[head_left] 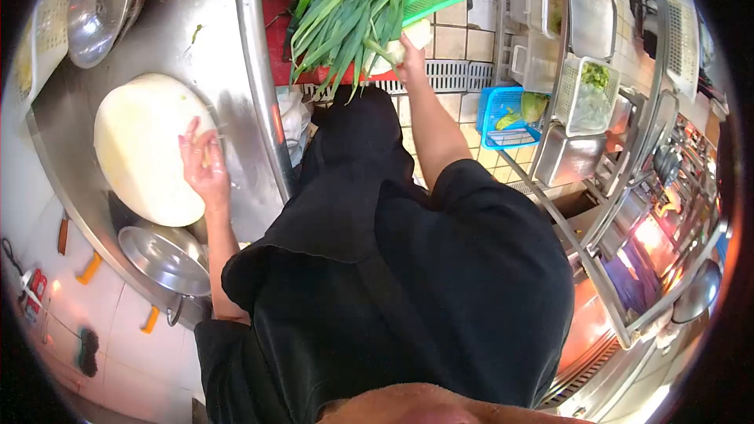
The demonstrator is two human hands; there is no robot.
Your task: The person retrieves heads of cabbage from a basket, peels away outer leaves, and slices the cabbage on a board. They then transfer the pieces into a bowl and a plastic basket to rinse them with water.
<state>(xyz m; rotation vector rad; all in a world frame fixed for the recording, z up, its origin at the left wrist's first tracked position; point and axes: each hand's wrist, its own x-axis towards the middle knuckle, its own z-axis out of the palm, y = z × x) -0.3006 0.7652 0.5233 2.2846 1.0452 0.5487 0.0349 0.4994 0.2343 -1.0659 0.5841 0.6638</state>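
My left hand is over the right edge of a large round white chopping board, fingers apart and slightly curled, with nothing in them. My right hand is closed around a pale whitish-green vegetable, its exact kind partly hidden by the fingers. Beside that hand, a large heap of long green leafy stalks lies in and over the edge of a bright green plastic basket.
The board lies on a steel counter. A metal bowl and a lidded pot stand near it. To the right, a blue basket holds greens beside a metal rack with containers. A floor drain grate runs ahead.
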